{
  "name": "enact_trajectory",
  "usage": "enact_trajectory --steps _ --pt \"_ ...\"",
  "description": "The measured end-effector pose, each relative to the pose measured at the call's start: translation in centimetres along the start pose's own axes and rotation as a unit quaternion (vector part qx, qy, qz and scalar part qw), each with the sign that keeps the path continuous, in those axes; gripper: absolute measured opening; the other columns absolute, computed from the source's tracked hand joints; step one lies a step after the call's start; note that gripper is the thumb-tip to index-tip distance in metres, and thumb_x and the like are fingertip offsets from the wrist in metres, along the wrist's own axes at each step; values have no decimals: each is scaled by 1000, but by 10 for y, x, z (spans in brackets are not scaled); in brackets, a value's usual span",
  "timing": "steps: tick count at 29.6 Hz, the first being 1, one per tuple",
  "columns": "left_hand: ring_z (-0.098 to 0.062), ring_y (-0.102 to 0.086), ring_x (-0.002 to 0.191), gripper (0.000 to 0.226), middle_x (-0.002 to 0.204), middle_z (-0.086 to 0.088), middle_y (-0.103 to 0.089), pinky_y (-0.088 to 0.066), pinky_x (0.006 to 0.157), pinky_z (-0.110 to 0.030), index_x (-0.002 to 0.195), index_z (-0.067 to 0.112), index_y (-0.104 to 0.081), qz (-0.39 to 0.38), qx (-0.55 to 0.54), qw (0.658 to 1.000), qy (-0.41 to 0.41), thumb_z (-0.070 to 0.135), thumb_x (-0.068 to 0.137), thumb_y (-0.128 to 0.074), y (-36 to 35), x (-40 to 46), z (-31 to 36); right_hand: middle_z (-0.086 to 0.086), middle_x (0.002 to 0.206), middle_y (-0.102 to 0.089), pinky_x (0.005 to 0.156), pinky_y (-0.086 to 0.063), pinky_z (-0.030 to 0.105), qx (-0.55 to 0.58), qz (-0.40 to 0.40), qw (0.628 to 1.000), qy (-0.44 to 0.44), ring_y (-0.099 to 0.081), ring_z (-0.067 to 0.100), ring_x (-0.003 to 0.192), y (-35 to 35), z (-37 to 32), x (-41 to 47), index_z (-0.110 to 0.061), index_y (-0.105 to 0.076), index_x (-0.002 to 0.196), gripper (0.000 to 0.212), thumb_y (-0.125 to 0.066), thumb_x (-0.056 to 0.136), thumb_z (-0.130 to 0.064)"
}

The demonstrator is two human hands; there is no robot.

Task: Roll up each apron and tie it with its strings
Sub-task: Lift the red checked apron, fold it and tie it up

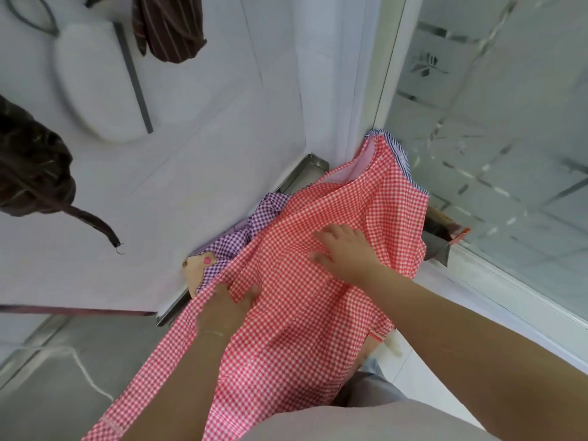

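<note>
A red-and-white checked apron lies spread over a low surface and hangs down toward me, its blue-striped top edge against the wall corner. A purple checked apron lies bunched under it at the left, with a beige patch bearing a pink heart. My right hand presses flat on the red apron's middle, fingers spread. My left hand rests on the apron's left edge, thumb out; its fingertips are buried in a fold of cloth.
Two dark brown striped aprons, one at the top and one at the left with a dangling string, lie on the white surface. A white oval object lies between them. A frosted glass panel stands on the right. A metal rail edges the surface.
</note>
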State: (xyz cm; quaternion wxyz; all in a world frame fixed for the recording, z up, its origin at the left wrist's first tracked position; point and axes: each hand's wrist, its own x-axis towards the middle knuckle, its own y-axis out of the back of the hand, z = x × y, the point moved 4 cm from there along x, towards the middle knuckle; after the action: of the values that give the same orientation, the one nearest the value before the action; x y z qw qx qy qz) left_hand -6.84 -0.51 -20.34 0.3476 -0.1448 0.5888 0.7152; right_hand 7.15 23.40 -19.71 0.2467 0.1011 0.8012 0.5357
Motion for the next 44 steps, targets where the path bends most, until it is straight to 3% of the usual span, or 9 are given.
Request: enact_trajectory --steps 3,8,18,21,24,29,32,39,44 --pt "-31 -44 133 107 149 -5 -42 -33 110 -55 148 26 -28 6 56 998 5 95 66 -21 2 4 -28 0 160 -18 118 -3 49 -65 -48 984 161 -14 24 147 -26 -22 -16 -34 -14 152 76 -35 87 -68" --pt "-30 -53 122 63 140 -9 -52 -36 106 -45 141 19 -44 -74 -99 992 -29 58 91 -45 22 3 -46 0 162 11 117 5 57 -133 -126 974 130 9 27 148 -56 -9 -19 -40 15 149 88 -52 93 -29" --pt "-33 -46 124 42 136 -12 -50 -38 107 -50 132 15 -50 199 100 965 -140 18 91 -45 3 -16 -36 0 140 -54 111 -22 44 -102 11 960 261 -47 23 132 -59 8 -35 -24 -53 136 62 -69 78 -9" --pt "-34 -40 135 47 148 -8 -40 -29 111 -53 140 24 -41 133 182 924 -308 42 99 -28 -34 -29 15 3 125 -65 105 -39 52 -40 117 973 194 -59 28 119 -43 10 -32 -18 -67 117 47 -66 73 -1" --pt "-29 15 146 67 157 5 20 10 112 -52 151 39 10 37 200 949 -241 66 92 -10 -54 -9 26 10 134 -55 106 -38 55 68 205 975 -59 -48 31 127 -15 27 -22 -15 -62 122 38 -46 88 -9" --pt "-31 34 139 94 145 6 43 12 111 -60 136 41 36 -67 214 956 -189 88 70 -12 -72 13 23 16 151 -29 112 -28 54 378 236 775 -448 -31 36 137 17 98 -25 -9 -23 147 81 -63 87 -46" --pt "-32 37 137 98 140 7 49 12 111 -62 128 41 41 -101 215 956 -173 88 72 -23 -77 17 27 13 142 -47 104 -41 52 570 179 654 -464 -49 37 124 10 133 -20 -2 -31 145 80 -69 85 -40" --pt "-34 43 132 106 138 7 52 16 109 -65 132 38 41 -108 223 956 -154 87 73 -33 -82 19 32 7 93 -66 79 -52 42 617 140 670 -389 -62 26 91 22 173 -25 -7 -60 92 3 -59 89 -6" --pt "-36 42 133 108 136 6 53 16 109 -65 131 39 42 -115 230 956 -142 88 71 -34 -83 18 35 2 122 -64 101 -45 52 638 183 642 -385 -61 25 110 -17 205 -31 -17 -60 123 81 -67 67 -75"
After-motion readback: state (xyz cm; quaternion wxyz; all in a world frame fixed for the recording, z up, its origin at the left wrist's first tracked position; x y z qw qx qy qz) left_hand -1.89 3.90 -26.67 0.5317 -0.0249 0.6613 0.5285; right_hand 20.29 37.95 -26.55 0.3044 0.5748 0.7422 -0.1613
